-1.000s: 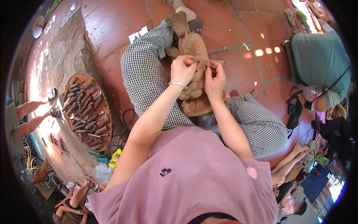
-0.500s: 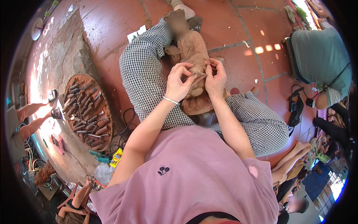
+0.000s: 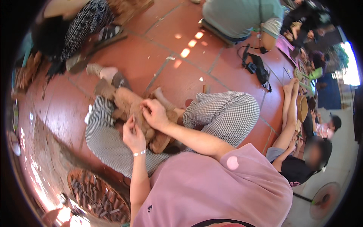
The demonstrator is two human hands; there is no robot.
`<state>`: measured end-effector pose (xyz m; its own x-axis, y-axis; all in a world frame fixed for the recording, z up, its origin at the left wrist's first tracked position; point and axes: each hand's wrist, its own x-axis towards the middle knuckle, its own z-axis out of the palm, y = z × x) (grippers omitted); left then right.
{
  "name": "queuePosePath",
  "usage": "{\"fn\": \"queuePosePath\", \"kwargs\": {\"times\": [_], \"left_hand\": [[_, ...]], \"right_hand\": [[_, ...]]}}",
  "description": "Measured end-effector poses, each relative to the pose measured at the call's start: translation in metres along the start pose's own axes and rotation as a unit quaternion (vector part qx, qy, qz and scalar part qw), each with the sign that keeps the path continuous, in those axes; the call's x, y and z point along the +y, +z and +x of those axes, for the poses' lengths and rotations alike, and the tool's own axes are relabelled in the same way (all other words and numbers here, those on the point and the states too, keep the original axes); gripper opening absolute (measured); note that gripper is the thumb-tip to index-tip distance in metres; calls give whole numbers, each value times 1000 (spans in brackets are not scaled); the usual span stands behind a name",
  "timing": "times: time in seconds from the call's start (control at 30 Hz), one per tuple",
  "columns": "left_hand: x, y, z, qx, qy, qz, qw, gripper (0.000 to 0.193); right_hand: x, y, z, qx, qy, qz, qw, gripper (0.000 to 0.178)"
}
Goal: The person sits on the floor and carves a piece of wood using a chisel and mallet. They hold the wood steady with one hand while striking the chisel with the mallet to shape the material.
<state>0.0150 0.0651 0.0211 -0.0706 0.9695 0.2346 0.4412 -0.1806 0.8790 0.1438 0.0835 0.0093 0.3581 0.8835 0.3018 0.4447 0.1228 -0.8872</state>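
Note:
A carved brown figure (image 3: 126, 99), apparently of wood, lies tilted between my knees, its upper end pointing far left. My left hand (image 3: 134, 139) is closed in a pinch at the figure's near side; a small thin piece seems to show at its fingertips, too blurred to name. My right hand (image 3: 155, 115) rests against the figure's upper side with its fingers curled and pinched. What those fingers hold, if anything, is hidden. The figure's lower end sits close to my lap, partly covered by my hands.
A round basket (image 3: 72, 176) of carving tools stands at the lower left. My checkered trouser legs (image 3: 230, 113) flank the figure. A black bag (image 3: 259, 70) lies on the red tiles at right. Other people sit around, one in a grey-green shirt (image 3: 234, 19) at the top.
My view has swung to the right, so the basket and figure appear further left. My hands have come apart from the thin piece between them; the right now lies over the figure.

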Motion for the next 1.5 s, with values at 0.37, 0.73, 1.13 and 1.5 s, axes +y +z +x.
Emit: {"fn": "queuePosePath", "kwargs": {"times": [0.37,0.73,1.13,1.5], "left_hand": [[-8,14,39,-69,-19,149,986,13],[-8,24,41,-54,-50,93,993,13],[-10,20,38,-70,-29,13,997,16],[-31,-17,30,-182,27,-140,973,14]], "right_hand": [[4,-7,-5,-4,19,-21,1000,16],[5,-9,-4,-10,19,-7,1000,17],[4,-10,-6,-6,42,-1,999,18],[1,-9,-5,-4,43,9,999,17]]}}
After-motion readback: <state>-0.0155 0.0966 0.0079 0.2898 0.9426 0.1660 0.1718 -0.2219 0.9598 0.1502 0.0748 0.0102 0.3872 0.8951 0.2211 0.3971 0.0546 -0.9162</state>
